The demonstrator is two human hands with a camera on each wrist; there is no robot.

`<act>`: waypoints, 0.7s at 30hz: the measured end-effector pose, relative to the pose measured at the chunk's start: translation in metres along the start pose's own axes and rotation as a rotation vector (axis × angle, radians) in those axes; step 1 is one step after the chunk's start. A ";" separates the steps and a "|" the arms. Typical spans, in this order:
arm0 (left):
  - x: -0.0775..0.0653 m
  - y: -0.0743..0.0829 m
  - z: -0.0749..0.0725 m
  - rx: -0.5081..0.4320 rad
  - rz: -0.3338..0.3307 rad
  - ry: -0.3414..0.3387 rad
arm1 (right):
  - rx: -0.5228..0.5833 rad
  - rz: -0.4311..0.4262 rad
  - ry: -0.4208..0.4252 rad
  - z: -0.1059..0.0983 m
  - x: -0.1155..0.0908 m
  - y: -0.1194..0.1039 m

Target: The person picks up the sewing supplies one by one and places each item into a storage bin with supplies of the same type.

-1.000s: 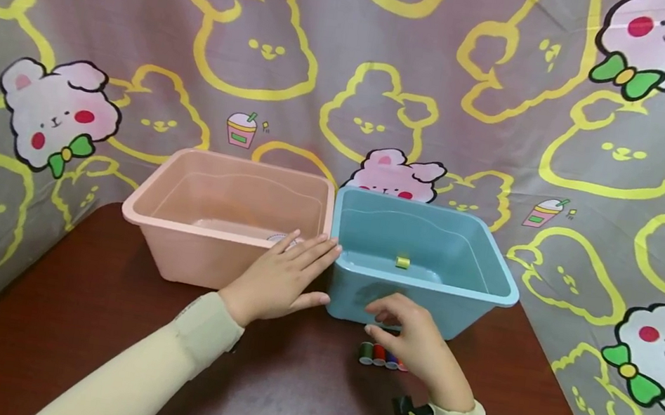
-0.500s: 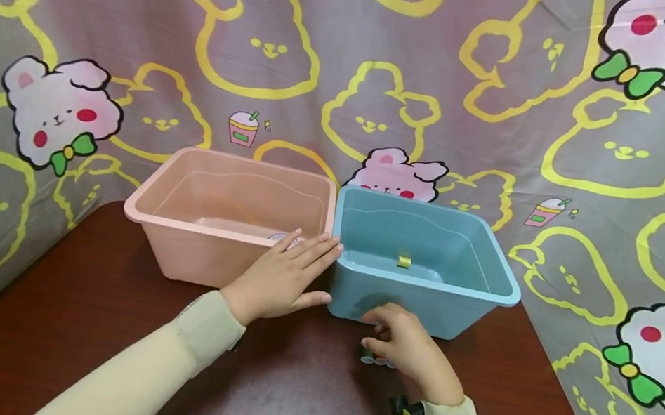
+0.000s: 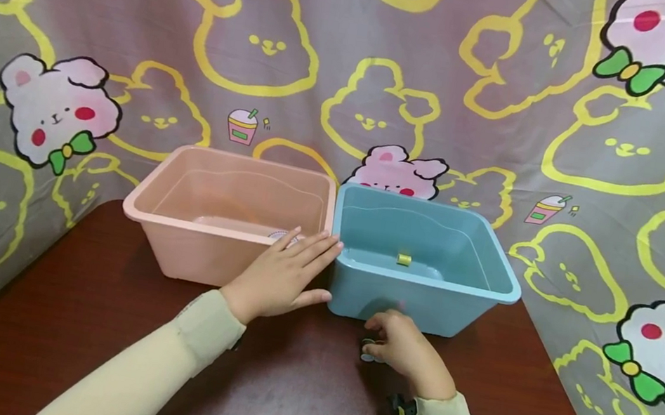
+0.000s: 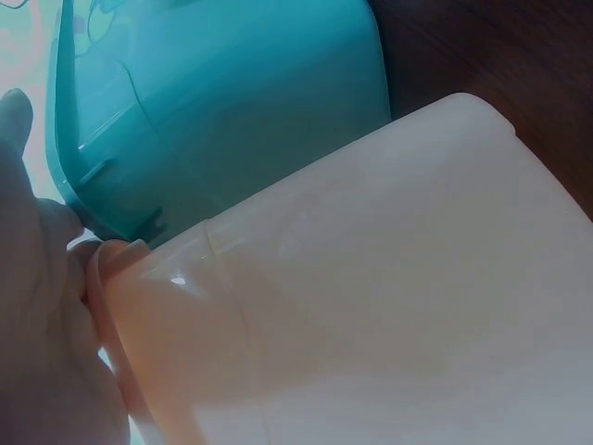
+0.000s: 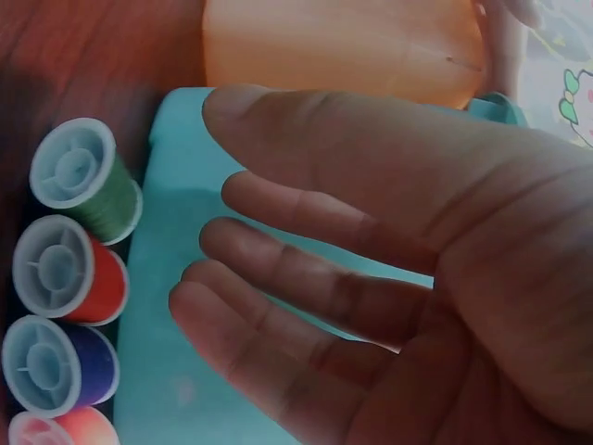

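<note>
White-flanged green spool (image 5: 111, 204), red spool (image 5: 107, 286), blue spool (image 5: 94, 367) and coral spool (image 5: 93, 430), in a row near the right hand (image 3: 411, 352); yellow spool (image 3: 404, 260), inside the blue bin (image 3: 421, 306); pink bin (image 3: 188, 252), its rim under the left hand (image 3: 274, 281).

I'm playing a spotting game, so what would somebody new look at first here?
Probably the big pink tub and, beside it on the right, the blue tub with a small yellow thing inside. Behind them hangs a grey cartoon-animal cloth. On the table in front of the blue tub, near the right hand, is a row of colourful spools.
</note>
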State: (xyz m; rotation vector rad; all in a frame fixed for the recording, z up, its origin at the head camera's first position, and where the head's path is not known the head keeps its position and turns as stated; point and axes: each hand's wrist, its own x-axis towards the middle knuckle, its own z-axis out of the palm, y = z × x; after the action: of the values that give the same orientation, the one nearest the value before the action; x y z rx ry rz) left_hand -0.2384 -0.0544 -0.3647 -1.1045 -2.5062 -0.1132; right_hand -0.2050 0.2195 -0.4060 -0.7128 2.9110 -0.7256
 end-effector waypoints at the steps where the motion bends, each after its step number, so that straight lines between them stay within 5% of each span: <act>1: 0.000 0.000 0.000 0.000 0.000 0.000 | -0.005 0.003 -0.001 0.001 0.000 0.000; 21: 0.000 -0.002 0.002 -0.018 0.019 0.033 | -0.037 0.019 -0.043 0.015 0.005 0.001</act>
State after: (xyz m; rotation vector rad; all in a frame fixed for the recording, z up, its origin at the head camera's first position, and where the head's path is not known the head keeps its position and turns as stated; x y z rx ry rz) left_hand -0.2400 -0.0554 -0.3661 -1.1237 -2.4701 -0.1471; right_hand -0.2073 0.2114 -0.4192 -0.6944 2.8951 -0.6474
